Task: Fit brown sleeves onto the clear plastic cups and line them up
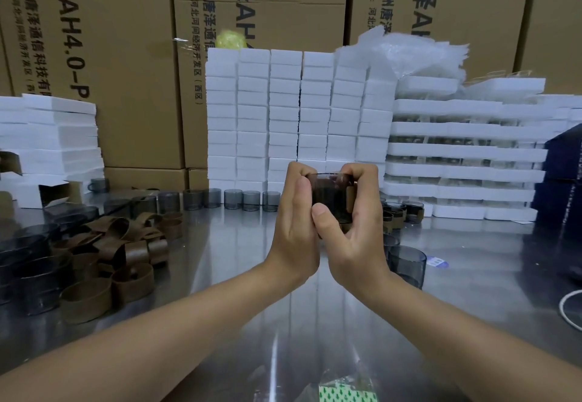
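Both hands hold one clear grey cup (330, 193) up above the metal table (252, 291), with a brown sleeve around it. My left hand (294, 225) wraps its left side, fingers over the rim. My right hand (352, 228) grips its right side, thumb pressed on the front. A heap of loose brown sleeves (119, 250) lies at the left. Bare cups (233, 199) stand in a row at the back. Sleeved cups (396, 212) stand behind my right hand. One bare cup (407, 264) stands just right of my right wrist.
Dark stacked cups (28, 263) sit at the far left edge. White foam blocks (299, 111) and foam trays (466, 156) are piled along the back, cardboard boxes (126, 55) behind them. A dark blue box (563, 162) stands at the right; a white cord (570, 310) lies near it.
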Tool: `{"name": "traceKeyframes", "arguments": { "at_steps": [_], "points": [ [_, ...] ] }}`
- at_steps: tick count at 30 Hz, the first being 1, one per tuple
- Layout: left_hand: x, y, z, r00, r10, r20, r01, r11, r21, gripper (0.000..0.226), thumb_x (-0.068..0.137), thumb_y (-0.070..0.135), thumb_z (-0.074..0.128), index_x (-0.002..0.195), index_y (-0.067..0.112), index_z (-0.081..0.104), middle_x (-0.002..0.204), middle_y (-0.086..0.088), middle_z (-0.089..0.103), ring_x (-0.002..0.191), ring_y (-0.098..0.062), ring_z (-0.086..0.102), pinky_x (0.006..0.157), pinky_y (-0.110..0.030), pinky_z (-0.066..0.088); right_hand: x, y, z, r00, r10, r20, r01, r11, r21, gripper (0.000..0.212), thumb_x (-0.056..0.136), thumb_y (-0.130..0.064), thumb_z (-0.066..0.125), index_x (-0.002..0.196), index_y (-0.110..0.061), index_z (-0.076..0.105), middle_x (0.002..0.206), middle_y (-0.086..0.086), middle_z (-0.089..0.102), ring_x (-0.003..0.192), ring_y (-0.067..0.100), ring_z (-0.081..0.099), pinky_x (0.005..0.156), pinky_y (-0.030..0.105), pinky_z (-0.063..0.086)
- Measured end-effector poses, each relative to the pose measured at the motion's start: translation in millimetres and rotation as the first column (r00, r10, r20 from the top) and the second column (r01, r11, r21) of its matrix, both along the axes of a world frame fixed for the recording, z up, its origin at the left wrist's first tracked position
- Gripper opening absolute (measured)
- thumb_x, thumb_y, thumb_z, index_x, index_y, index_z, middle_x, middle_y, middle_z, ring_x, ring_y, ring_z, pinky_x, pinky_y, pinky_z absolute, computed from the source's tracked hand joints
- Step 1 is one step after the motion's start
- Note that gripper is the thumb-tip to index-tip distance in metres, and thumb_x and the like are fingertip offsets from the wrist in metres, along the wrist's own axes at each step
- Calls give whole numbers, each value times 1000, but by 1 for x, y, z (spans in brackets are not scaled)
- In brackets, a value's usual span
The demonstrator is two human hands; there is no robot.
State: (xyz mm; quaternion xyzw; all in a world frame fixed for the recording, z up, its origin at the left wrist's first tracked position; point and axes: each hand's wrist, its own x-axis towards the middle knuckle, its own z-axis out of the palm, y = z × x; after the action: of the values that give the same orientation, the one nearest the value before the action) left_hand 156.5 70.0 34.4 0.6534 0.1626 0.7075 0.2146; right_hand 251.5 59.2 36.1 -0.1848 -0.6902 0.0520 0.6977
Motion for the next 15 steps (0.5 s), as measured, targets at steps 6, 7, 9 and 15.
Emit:
{"name": "traceKeyframes", "arguments": {
  "at_steps": [6, 7, 9, 15],
  "points": [
    [-2, 2, 1, 998, 30, -58, -30, 1000, 4, 24, 113, 27, 27, 95, 22, 42, 79, 16, 43, 71, -9, 41, 64, -24, 41, 1, 5, 1, 1000, -27, 15, 27, 999, -29, 35, 86, -40, 59, 105, -15, 43, 95, 13, 45, 84, 31, 46, 74, 51, 46],
    [-2, 3, 2, 997, 36, -71, -36, 999, -5, 24, 113, 29, 27, 98, 23, 44, 81, 15, 45, 73, -10, 44, 66, -26, 42, 3, 7, 2, 999, -34, 24, 35, 999, -37, 37, 85, -41, 59, 105, -14, 43, 96, 13, 45, 85, 32, 46, 75, 52, 46],
    [-2, 5, 1, 995, 21, -98, -23, 1000, -21, 26, 115, 33, 26, 110, 24, 51, 88, 12, 56, 80, -12, 56, 72, -33, 52, 6, 9, 4, 998, -43, 37, 45, 998, -51, 38, 85, -40, 58, 106, -13, 43, 97, 17, 46, 87, 35, 48, 77, 56, 46],
    [-2, 1, 3, 987, -57, -149, 51, 998, -41, 33, 116, 37, 26, 135, 27, 51, 102, -11, 65, 88, -31, 67, 76, -36, 60, 7, 8, 10, 998, -11, -65, 5, 995, -100, 32, 84, -36, 57, 106, -16, 44, 90, 16, 45, 79, 32, 46, 70, 49, 44]
  ]
}}
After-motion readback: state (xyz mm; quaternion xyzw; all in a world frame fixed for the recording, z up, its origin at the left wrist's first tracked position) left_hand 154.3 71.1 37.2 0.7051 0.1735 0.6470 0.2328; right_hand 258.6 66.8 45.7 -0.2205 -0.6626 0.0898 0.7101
